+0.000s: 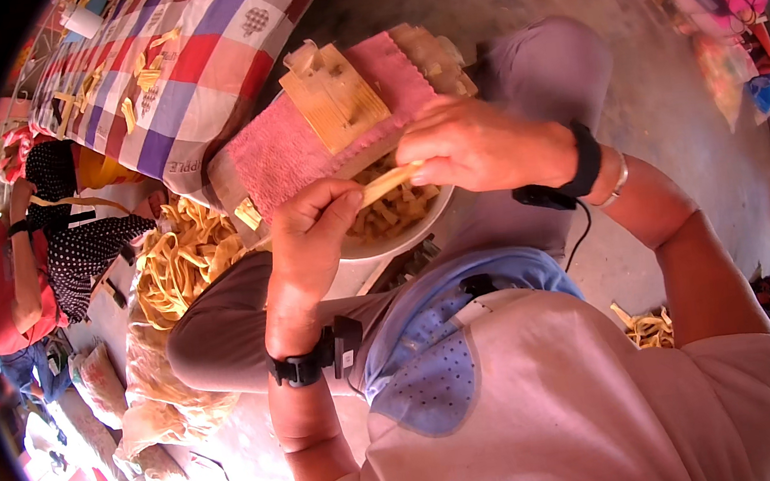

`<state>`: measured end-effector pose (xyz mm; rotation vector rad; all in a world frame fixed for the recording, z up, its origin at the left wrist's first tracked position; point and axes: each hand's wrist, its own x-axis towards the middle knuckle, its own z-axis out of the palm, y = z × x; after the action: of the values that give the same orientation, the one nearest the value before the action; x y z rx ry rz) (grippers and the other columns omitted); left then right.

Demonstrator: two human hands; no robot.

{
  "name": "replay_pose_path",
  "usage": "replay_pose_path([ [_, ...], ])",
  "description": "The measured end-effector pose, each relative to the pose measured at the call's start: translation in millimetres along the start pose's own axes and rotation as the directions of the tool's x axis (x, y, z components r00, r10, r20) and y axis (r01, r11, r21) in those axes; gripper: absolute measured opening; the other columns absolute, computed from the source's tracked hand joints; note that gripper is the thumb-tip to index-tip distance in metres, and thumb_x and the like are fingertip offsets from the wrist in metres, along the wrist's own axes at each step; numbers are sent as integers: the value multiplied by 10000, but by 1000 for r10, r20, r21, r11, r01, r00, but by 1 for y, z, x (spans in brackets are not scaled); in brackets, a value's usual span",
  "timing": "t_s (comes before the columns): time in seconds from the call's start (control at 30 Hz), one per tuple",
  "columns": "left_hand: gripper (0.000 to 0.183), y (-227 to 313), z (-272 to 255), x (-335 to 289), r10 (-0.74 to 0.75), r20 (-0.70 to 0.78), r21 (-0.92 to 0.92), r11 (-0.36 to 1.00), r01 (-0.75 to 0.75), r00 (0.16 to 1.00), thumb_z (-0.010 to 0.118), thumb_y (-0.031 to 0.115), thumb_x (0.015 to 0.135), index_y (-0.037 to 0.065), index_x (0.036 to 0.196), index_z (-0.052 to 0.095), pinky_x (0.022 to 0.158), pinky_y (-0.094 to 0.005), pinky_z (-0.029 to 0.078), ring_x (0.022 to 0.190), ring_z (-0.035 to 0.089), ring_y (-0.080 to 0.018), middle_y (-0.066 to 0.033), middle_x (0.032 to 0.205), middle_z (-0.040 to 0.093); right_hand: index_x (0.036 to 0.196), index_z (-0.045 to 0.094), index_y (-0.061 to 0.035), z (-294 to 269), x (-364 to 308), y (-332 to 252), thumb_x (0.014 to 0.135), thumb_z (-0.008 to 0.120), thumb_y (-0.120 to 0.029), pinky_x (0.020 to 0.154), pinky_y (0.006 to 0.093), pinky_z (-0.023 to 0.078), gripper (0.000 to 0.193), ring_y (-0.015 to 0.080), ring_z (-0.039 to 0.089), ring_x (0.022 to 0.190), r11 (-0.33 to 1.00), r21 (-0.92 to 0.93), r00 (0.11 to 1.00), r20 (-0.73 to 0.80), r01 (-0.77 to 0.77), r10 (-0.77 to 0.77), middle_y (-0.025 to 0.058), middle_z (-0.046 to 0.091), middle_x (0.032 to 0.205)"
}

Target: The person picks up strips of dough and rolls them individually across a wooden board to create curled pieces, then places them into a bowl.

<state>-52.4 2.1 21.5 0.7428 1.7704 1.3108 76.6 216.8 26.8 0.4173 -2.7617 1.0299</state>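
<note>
A pale yellow flat strip (386, 185) stretches between my hands. My left hand (313, 234) pinches its near end between thumb and fingers. With its fingers closed, my right hand (479, 146) grips the far end. Just below the strip, a white basin (411, 238) holds many short yellow folded pieces (401, 212). Across the basin's far side lies a board covered by a pink towel (276, 163). On the towel rests a wooden block (334, 97) with a small clear piece at its far end. My right fingers hide part of the towel's edge.
Left of my knee, a heap of long yellow strips (181, 264) spills over a plastic sack (166, 360). A checked cloth (194, 63) with loose strips covers a surface at the far left. Another person (23, 272) sits at the left, holding a strip. More strips (646, 325) lie at the right.
</note>
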Motion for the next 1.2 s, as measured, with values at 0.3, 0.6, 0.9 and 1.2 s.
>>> replay_pose_path([
  [0.3,134,-13,-38,21,-23,-152,-244,970,-15,988,601,127,908,21,975,647,443,-202,250,479,352,-42,33,594,472,1235,555,-30,-6,16,9,934,584,-131,855,272,478,319,108,584,1007,777,597,897,-207,-201,391,57,628,1112],
  [0.6,133,2,-31,57,-2,18,-116,993,4,1000,619,102,893,13,991,635,512,-184,321,593,427,-18,51,694,521,969,639,-23,7,40,36,932,572,-130,518,191,416,131,36,506,591,576,756,880,1,-311,474,-11,581,744],
  [0.9,113,-32,-48,104,-48,-74,-100,994,41,996,602,102,872,13,940,616,496,-209,358,564,448,-34,23,699,548,943,596,-21,33,62,75,930,558,-96,543,244,411,85,59,497,621,832,517,869,-296,-203,396,-28,539,740],
  [1.2,107,-65,-49,106,432,-396,661,747,-75,810,585,111,839,20,882,621,640,-387,479,694,609,-370,-216,752,613,781,542,-35,30,39,67,845,522,-82,565,433,443,82,356,571,639,935,43,834,-438,-353,335,171,567,659],
])
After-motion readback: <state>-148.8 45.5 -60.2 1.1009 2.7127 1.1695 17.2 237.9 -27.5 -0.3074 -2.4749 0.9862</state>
